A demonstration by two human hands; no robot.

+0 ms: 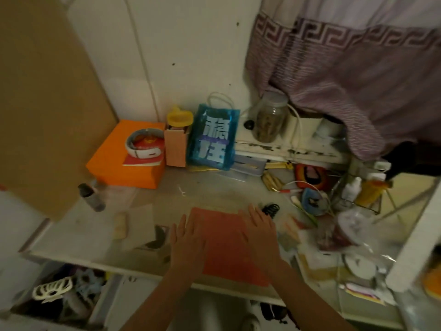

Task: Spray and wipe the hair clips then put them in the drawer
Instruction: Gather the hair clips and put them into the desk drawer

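Cloth under left hand and right hand, fingers straight, flat.

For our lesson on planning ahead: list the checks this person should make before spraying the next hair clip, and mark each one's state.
1. Cloth spread flat on the desk: ok.
2. Both hands free: ok; left hand and right hand lie flat on the cloth.
3. Clip within reach: ok; a black clip lies just past the right fingertips.
4. Spray bottle at hand: ok, lying on the desk's left side; how full, cannot tell.
5. Drawer open: ok; a white clip already lies inside.
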